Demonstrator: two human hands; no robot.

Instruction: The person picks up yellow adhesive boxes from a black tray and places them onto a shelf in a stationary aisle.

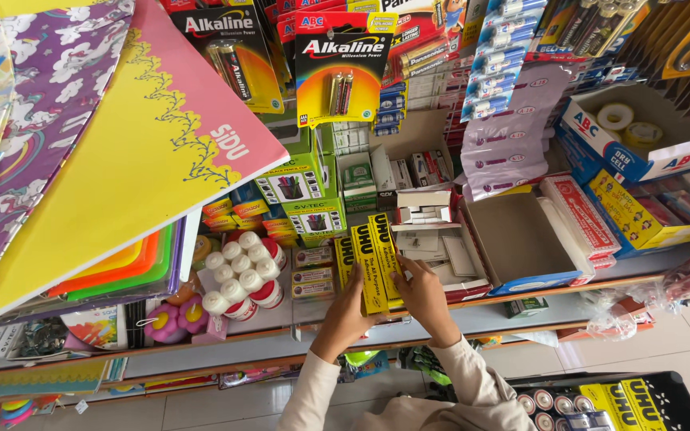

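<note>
Yellow glue boxes (373,263) stand in a row on the shelf (521,315), close to its front edge and about in the middle of its length. Both hands are on this row. My left hand (353,307) holds the long yellow box at the front from its left side, with the fingers closed around the lower end. My right hand (423,295) grips the same group from the right side, with the thumb on top of the boxes. The two hands are near each other, with only the boxes between them.

Just left of the row lie small flat packs (313,275), and further left stands a cluster of white glue bottles (241,275) with round caps. To the right of the hands there is an open cardboard box (517,239), with a blue rim at the front. Battery cards (341,68) hang above the shelf. A big yellow and pink paper sheet (121,160) covers the left part of the shelf. At the bottom right corner of the view is a black basket (680,391) holding more yellow boxes.
</note>
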